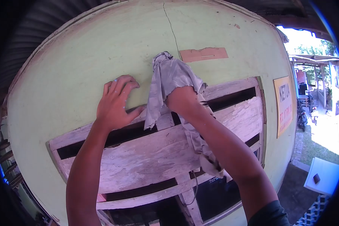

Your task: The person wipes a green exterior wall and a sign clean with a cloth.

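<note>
A grey cloth [171,73] is bunched against the pale green wall [101,56], with one end hanging down over the white wooden frame [147,154]. My right hand [182,98] is on this cloth, its fingers hidden under the folds. To the left, my left hand [118,101] is raised near the wall just above the frame, fingers apart and curved, holding nothing. Pale specks show on its skin. More of the cloth trails below my right forearm.
A strip of reddish paper [203,54] is on the wall beside a crack. A lettered sign [284,105] hangs at the right. Dark gaps and window panes lie in the frame. Farther right are a white table [324,175] and parked motorbikes [302,116].
</note>
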Motion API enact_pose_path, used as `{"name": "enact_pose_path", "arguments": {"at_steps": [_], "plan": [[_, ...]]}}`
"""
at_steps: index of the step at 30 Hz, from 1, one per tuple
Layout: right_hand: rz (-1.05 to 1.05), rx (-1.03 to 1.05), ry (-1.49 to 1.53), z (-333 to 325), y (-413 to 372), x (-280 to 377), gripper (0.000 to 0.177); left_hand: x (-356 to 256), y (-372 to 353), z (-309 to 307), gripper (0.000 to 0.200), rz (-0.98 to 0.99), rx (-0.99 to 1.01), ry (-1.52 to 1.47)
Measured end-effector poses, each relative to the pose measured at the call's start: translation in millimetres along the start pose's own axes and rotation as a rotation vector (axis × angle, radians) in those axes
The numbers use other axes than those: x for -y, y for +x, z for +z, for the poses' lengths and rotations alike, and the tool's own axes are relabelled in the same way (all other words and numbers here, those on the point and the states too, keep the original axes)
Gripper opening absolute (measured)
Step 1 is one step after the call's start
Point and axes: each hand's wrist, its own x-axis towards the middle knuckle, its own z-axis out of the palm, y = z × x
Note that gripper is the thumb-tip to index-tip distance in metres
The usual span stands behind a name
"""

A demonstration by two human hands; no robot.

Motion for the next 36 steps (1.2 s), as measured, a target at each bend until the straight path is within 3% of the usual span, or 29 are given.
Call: {"name": "enact_pose_path", "arguments": {"at_steps": [2, 5, 6, 8, 9, 10, 12, 13, 14, 16, 17, 19, 21, 23, 25, 26, 27, 30, 31, 32, 35, 36], "plan": [[0.172, 0.184, 0.118, -32.5, 13.1, 15.1, 0.023, 0.4, 0.8, 1.0, 0.072, -0.001, -0.001, -0.006], [0.009, 0.258, 0.147, -57.5, 35.5, 40.7, 0.021, 0.0, -2.1, 1.7, 0.088, -0.044, -0.013, -0.030], [-0.002, 0.254, 0.145, -55.1, 43.5, 46.0, 0.021, 1.4, -2.3, 2.6, 0.088, -0.049, -0.020, -0.022], [-0.046, -0.018, 0.343, -39.0, 59.9, 55.6, 0.024, 1.8, -5.2, 5.9, 0.098, -0.074, -0.064, -0.080], [-0.056, -0.017, 0.347, -18.6, 79.1, 59.7, 0.024, 0.8, -6.1, 6.2, 0.098, -0.082, -0.065, -0.072], [-0.048, -0.156, 0.960, 8.0, 103.7, 61.7, 0.027, -0.9, -5.7, 6.8, 0.094, -0.133, -0.123, -0.117], [-0.032, -0.256, 1.415, 3.2, 106.9, 80.5, 0.030, 7.4, -8.0, 13.0, 0.091, -0.186, -0.186, -0.156], [-0.037, -0.256, 1.418, 8.3, 104.0, 88.0, 0.030, 16.5, -8.2, 22.6, 0.084, -0.192, -0.313, -0.259], [-0.008, -0.166, 1.643, 13.7, 101.3, 97.6, 0.029, 25.0, -9.5, 29.3, 0.076, -0.196, -0.439, -0.363], [-0.245, -0.444, 0.936, 28.3, 88.3, 108.3, 0.029, 33.2, -9.6, 32.4, 0.069, -0.216, -0.520, -0.372], [-0.256, -0.440, 0.940, 23.9, 88.7, 107.2, 0.029, 35.4, -9.4, 32.0, 0.062, -0.236, -0.604, -0.389], [-0.277, 0.267, 0.163, -35.4, 75.2, 110.1, 0.033, 37.3, -8.5, 20.7, 0.052, -0.236, -0.577, -0.294], [-0.202, 0.222, 0.431, -52.2, 45.9, 101.1, 0.032, 44.0, -7.0, 25.1, 0.044, -0.261, -0.541, -0.652], [-0.488, -0.472, 0.341, -44.1, 14.6, 98.1, 0.039, 58.5, -2.6, 40.7, 0.042, -0.334, -0.598, -0.835], [-0.514, -0.361, 0.223, -58.6, -9.2, 101.8, 0.044, 58.4, 1.6, 40.4, 0.031, -0.489, -0.691, -1.477], [-0.522, -0.321, 0.181, -62.3, -19.5, 102.6, 0.045, 54.7, -4.6, 33.5, 0.021, -0.434, -0.625, -0.626], [-0.594, -0.269, 0.212, -55.6, -26.3, 102.9, 0.049, 52.3, -6.6, 33.0, 0.021, -0.433, -0.628, -0.638], [-0.696, -0.244, 0.207, -25.9, -22.8, 85.9, 0.053, 43.0, -5.8, 32.9, 0.031, -0.400, -0.636, -1.383], [-0.748, -0.284, 0.175, -24.7, -15.8, 80.7, 0.054, 46.9, -9.7, 33.9, 0.031, -0.397, -0.638, -1.391], [-0.735, -0.265, 0.106, -26.9, -7.9, 72.0, 0.051, 56.6, -18.9, 33.1, 0.036, -0.244, -0.504, -1.039], [-0.678, -0.377, 0.180, -18.3, 19.5, 66.8, 0.047, 56.7, -28.3, 37.8, 0.044, -0.312, -0.344, -1.046], [-0.677, -0.383, 0.185, -16.7, 25.6, 68.5, 0.047, 50.7, -27.6, 35.7, 0.046, -0.271, -0.378, -0.940]]}}
